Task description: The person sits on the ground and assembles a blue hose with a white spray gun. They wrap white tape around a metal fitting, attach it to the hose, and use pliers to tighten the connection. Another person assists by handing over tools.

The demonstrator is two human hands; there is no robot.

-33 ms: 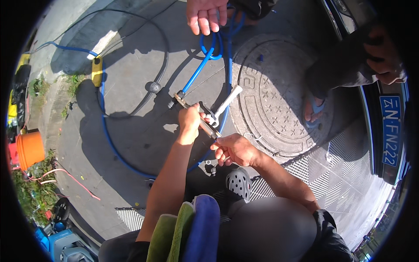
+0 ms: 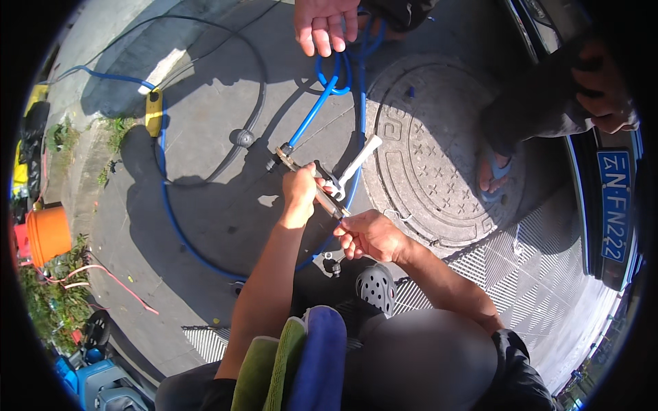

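Observation:
A long metal tool (image 2: 324,198) slants between my hands, its far end joined to a blue hose (image 2: 310,118). My left hand (image 2: 299,197) is wrapped round its middle. With thumb and fingers, my right hand (image 2: 373,235) pinches the tool's near end. Right beside my left fingers a white handle-like piece (image 2: 361,159) sticks up to the right; how it joins the tool is hidden. A small black fitting (image 2: 334,266) lies below my right fingers. Another person's open hand (image 2: 325,26) reaches in at the top, above the hose loop.
A round manhole cover (image 2: 439,157) lies to the right, with another person's sandalled foot (image 2: 493,175) on it and a car bumper (image 2: 603,226) beyond. A black cable with a round ball (image 2: 243,138), a yellow box (image 2: 153,113) and an orange bucket (image 2: 49,235) are left. Folded towels (image 2: 317,359) rest near my lap.

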